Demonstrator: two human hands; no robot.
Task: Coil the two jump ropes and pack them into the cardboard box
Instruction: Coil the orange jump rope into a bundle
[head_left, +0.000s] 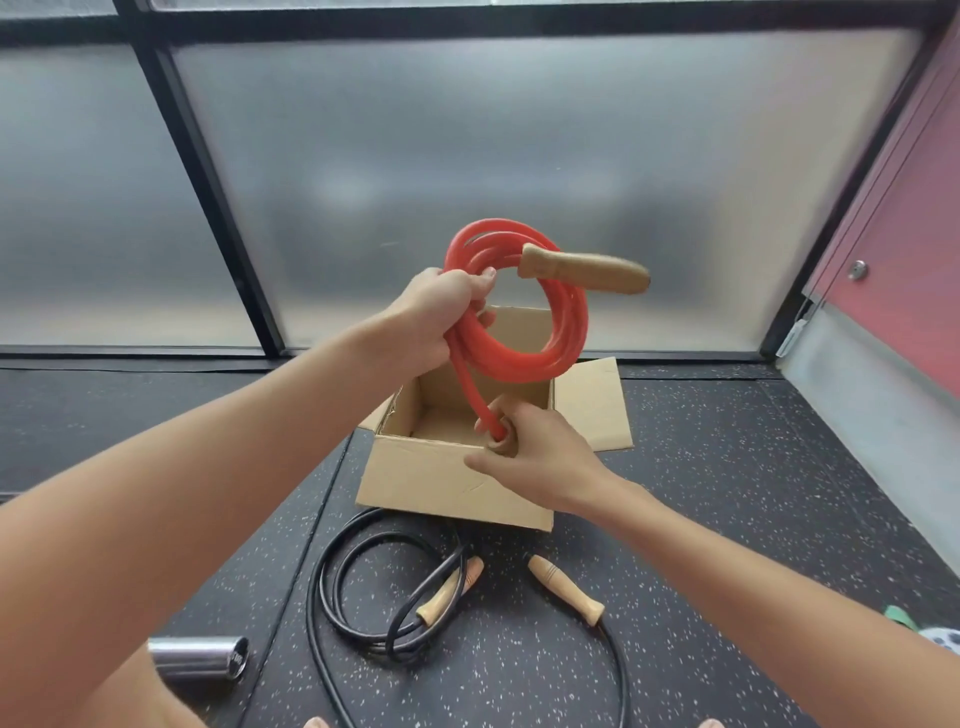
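Left hand, centre frame, is clenched round the gathered loops of the red jump rope, holding the coil upright above the open cardboard box. One wooden handle projects rightward from the coil's top. Right hand, just below, grasps the rope's other handle over the box's near rim. Black jump rope lies loosely looped on the speckled floor, lower centre, in front of the box. Metal cylinder lies lower left.
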